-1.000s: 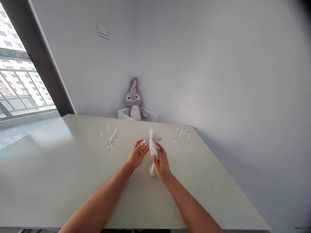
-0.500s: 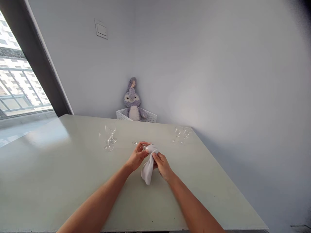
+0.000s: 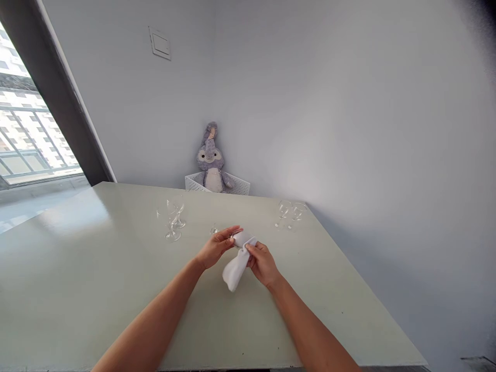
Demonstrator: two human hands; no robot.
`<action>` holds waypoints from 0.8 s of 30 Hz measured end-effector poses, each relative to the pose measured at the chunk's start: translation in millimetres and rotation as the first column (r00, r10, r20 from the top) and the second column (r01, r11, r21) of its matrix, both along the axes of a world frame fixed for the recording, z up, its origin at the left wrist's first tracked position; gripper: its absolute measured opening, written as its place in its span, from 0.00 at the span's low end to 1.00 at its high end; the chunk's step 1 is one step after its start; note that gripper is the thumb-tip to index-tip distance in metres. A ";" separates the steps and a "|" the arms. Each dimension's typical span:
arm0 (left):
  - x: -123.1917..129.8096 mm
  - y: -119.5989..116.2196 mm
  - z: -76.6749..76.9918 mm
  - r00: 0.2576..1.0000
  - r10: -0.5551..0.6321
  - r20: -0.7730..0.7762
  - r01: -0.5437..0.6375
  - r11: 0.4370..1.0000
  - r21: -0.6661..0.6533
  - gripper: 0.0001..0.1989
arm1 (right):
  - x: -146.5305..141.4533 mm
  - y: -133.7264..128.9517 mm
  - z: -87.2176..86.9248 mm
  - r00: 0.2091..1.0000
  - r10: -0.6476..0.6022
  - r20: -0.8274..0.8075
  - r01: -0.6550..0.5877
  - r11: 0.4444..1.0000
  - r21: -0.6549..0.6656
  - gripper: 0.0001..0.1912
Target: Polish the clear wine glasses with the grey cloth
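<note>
The wall rose behind the far edge and beside the right edge of the bench, so elbow room was tighter on that side. The near edge ran beneath the forearms, and the widest open room lay to the left and just in front of the wrists. Beyond the far edge, a plush toy sat in a white basket, out of the way of the work.

Over the middle of the bench, the left hand had its fingers wrapped around one glass, and the right hand pinched a white cloth. The cloth's top was bunched at the glass's bowl, apparently inside it, while its loose end hung below. The held glass lay tipped over between the hands, its foot seeming to poke out past the left hand.

Wiping the bowl looked to be the step in hand; the next move called for a light, steady left grip while the right turned the cloth. Stemmed glasses stood to the left, two more glasses near the far right corner, both groups fragile to a wide sweep.
</note>
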State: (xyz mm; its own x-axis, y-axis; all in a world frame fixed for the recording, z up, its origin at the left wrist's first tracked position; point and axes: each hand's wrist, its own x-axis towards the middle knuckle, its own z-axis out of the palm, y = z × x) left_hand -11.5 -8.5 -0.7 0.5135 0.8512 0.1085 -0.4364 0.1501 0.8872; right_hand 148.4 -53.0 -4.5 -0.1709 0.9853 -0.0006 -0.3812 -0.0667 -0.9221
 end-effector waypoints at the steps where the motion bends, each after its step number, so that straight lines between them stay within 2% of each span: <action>1: 0.4 0.2 -1.1 1.000 0.013 -0.022 -0.014 1.000 -0.018 0.20 | -2.6 -3.6 -0.3 0.992 -0.016 0.129 0.007 0.997 0.072 0.10; 3: 2.2 0.2 -3.4 0.992 0.063 -0.109 -0.069 0.996 -0.050 0.20 | -7.4 -9.8 -2.0 0.926 -0.113 0.360 0.023 0.969 0.245 0.09; 5: 4.5 -0.6 -4.6 0.970 0.104 -0.219 -0.121 0.990 -0.068 0.21 | -10.2 -12.5 -4.6 0.858 -0.199 0.474 0.012 0.929 0.369 0.08; 7: 6.3 -2.4 -3.8 0.961 0.113 -0.253 -0.137 0.987 -0.079 0.21 | -9.7 -10.4 -6.3 0.865 -0.182 0.468 0.007 0.936 0.351 0.09; 9: 7.4 -5.0 -1.2 0.981 0.067 -0.182 -0.083 0.993 -0.084 0.19 | -6.0 -4.8 -5.5 0.940 -0.115 0.322 0.050 0.978 0.203 0.10; 11: 8.3 -7.6 1.6 0.996 0.017 -0.082 -0.021 0.998 -0.053 0.20 | -0.9 1.9 -2.7 0.994 -0.090 0.064 0.089 0.996 0.023 0.12; 13: 9.2 -9.3 2.9 1.000 0.019 -0.023 -0.019 1.000 0.007 0.21 | 3.0 6.6 0.2 0.982 -0.115 -0.147 0.105 0.992 -0.077 0.11; 15: 9.9 -9.2 2.1 0.997 0.069 -0.024 -0.068 0.996 0.062 0.19 | 3.7 7.3 1.0 0.977 -0.122 -0.176 0.109 0.990 -0.084 0.11; 16: 10.1 -8.5 1.0 0.995 0.091 -0.045 -0.087 0.993 0.076 0.18 | 2.7 6.2 0.1 0.986 -0.121 -0.118 0.115 0.992 -0.060 0.12; 18: 10.1 -6.2 -2.1 0.986 0.122 -0.110 -0.114 0.991 0.074 0.17 | -1.3 1.8 -3.7 0.986 -0.130 0.109 0.128 0.991 0.029 0.13; 21: 10.3 -2.9 -7.0 0.957 0.175 -0.230 -0.170 0.985 0.039 0.18 | -9.4 -6.2 -11.1 0.860 -0.264 0.437 0.161 0.953 0.259 0.10; 23: 11.0 -2.6 -8.9 0.940 0.184 -0.287 -0.185 0.982 0.024 0.21 | -13.1 -9.4 -13.4 0.810 -0.298 0.506 0.133 0.932 0.337 0.07; 24: 11.5 -3.1 -9.2 0.939 0.179 -0.294 -0.180 0.983 0.022 0.21 | -13.9 -9.7 -13.1 0.822 -0.275 0.498 0.121 0.940 0.319 0.08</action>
